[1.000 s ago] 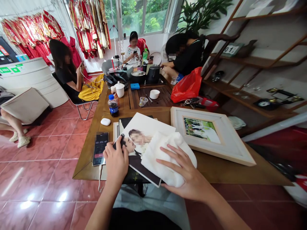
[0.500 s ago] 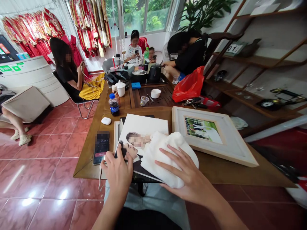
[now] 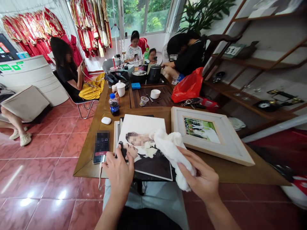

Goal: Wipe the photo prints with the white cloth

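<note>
A white-edged photo panel [image 3: 153, 166] with a portrait of two people lies tilted near the table's front edge. My left hand [image 3: 120, 167] grips the panel's lower left edge, thumb on the picture and fingers curled at the side. In my right hand [image 3: 201, 171] is a bunched, fluffy white cloth [image 3: 168, 143], pinched between thumb and fingers. The cloth's far end rests over the right part of the portrait, and its near end hangs past the panel's right edge. Beneath the panel a dark flat item and a pale frame edge [image 3: 116, 134] stick out.
A framed photo [image 3: 177, 127] lies to the right. On the left are a phone [image 3: 101, 147], a white earbud case [image 3: 106, 120] and a cola bottle [image 3: 114, 104]. Farther back stand a white bowl [image 3: 155, 93] and a red plastic bag [image 3: 189, 88]. Several people sit around.
My right hand has gone from spread flat on the cloth to gripping it bunched up, uncovering more of the portrait's lower right. My left hand stays in place.
</note>
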Action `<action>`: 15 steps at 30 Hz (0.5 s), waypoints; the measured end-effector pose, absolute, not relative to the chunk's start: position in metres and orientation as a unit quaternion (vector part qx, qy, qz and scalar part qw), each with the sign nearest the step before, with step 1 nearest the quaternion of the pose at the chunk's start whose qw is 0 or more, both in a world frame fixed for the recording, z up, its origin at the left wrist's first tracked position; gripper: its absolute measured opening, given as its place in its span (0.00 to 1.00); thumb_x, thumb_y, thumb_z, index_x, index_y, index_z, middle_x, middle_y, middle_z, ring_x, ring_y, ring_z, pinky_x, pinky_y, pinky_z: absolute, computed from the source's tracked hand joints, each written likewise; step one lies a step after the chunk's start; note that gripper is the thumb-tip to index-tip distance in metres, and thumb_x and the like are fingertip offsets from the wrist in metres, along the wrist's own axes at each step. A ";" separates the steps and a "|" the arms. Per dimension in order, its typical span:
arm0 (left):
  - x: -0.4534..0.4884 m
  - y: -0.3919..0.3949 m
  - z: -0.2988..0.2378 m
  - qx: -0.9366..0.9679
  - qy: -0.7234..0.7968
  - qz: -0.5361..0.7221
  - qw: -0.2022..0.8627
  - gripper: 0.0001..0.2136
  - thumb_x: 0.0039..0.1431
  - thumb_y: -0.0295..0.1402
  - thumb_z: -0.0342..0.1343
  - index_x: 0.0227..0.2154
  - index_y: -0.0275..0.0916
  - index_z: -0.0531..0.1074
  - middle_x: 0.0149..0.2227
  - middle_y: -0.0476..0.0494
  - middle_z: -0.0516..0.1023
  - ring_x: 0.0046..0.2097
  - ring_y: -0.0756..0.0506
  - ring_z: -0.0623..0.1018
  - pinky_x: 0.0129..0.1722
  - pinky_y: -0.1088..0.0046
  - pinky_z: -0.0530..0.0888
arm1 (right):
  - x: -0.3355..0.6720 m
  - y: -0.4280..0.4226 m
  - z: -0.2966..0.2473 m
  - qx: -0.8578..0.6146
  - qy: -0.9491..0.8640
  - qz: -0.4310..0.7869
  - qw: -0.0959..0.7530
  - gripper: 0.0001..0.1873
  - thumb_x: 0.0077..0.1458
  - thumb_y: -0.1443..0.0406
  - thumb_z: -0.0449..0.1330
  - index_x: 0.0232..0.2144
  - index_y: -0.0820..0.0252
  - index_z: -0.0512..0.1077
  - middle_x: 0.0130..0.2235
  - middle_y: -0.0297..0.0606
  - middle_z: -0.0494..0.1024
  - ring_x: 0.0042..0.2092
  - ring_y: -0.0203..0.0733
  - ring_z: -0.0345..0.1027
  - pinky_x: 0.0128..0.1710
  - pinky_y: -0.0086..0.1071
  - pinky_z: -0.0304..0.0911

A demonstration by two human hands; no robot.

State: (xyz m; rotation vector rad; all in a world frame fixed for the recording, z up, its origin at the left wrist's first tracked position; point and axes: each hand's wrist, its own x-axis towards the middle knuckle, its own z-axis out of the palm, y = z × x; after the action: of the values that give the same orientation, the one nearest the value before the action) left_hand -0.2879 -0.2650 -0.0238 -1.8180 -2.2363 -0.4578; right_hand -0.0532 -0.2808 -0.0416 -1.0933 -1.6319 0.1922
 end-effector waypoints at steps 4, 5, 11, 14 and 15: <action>-0.286 -0.267 -0.023 -0.622 -0.759 -0.152 0.120 0.17 0.67 0.40 0.50 0.52 0.36 0.73 0.38 0.39 0.68 0.39 0.37 0.73 0.39 0.62 0.65 | -0.059 -0.274 -0.025 -0.386 -0.774 0.061 0.498 0.23 0.60 0.71 0.60 0.56 0.49 0.75 0.54 0.42 0.80 0.56 0.54 0.74 0.55 0.49 0.73; -0.286 -0.268 -0.023 -0.622 -0.759 -0.151 0.118 0.17 0.68 0.40 0.50 0.52 0.36 0.73 0.38 0.40 0.68 0.39 0.37 0.73 0.40 0.62 0.65 | -0.061 -0.272 -0.021 -0.361 -0.806 0.053 0.465 0.24 0.60 0.70 0.60 0.57 0.49 0.74 0.55 0.42 0.79 0.58 0.54 0.72 0.56 0.49 0.71; -0.290 -0.276 -0.021 -0.643 -0.754 -0.112 0.079 0.23 0.56 0.29 0.55 0.56 0.35 0.70 0.41 0.39 0.69 0.42 0.38 0.73 0.43 0.61 0.64 | -0.077 -0.265 -0.014 -0.324 -0.904 -0.032 0.277 0.22 0.60 0.68 0.59 0.56 0.52 0.75 0.58 0.43 0.77 0.63 0.55 0.64 0.62 0.57 0.61; -0.292 -0.280 -0.022 -0.659 -0.735 -0.129 0.098 0.20 0.58 0.28 0.53 0.54 0.35 0.71 0.38 0.40 0.69 0.40 0.39 0.73 0.43 0.60 0.64 | -0.081 -0.262 -0.011 -0.336 -0.908 -0.028 0.249 0.20 0.59 0.67 0.60 0.53 0.52 0.76 0.60 0.43 0.75 0.63 0.55 0.64 0.62 0.56 0.60; -0.292 -0.281 -0.023 -0.664 -0.726 -0.140 0.109 0.18 0.61 0.30 0.53 0.54 0.36 0.72 0.37 0.41 0.69 0.39 0.40 0.73 0.43 0.60 0.64 | -0.080 -0.260 -0.009 -0.341 -0.907 -0.021 0.247 0.19 0.60 0.65 0.60 0.54 0.52 0.76 0.61 0.43 0.74 0.63 0.55 0.64 0.62 0.56 0.60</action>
State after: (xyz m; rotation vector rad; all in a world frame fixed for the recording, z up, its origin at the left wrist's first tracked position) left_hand -0.2923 -0.2811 -0.0229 -1.9531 -2.1369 -0.4108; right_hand -0.0804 -0.2601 -0.0086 -0.9309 -2.4730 -0.0583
